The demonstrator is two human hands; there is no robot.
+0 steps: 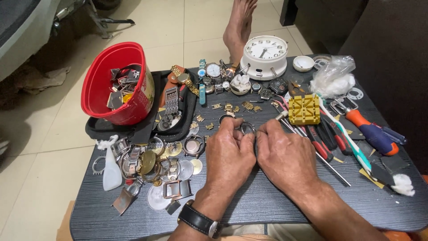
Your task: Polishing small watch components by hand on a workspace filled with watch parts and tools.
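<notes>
Both hands meet over a small metal ring (248, 128).
Left hand (229, 154) and right hand (285, 156) pinch it between fingertips, above the dark bench (267, 209).

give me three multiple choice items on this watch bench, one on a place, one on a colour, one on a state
1. Where does the white alarm clock stand?
A. at the far edge of the table, beyond the hands
B. inside the red bucket
C. on the floor by the near edge

2. What colour is the slotted block just beyond the right hand?
A. blue
B. yellow
C. black

3. How is the small metal ring placed?
A. lying alone near the bucket
B. pinched between the fingertips of the left hand and the right hand
C. hung on the clock

Answers: 1 A, the clock sits at the table's far side, behind the loose watches. 2 B, the block is plainly yellow. 3 B, both hands' fingertips meet on the ring.
</notes>
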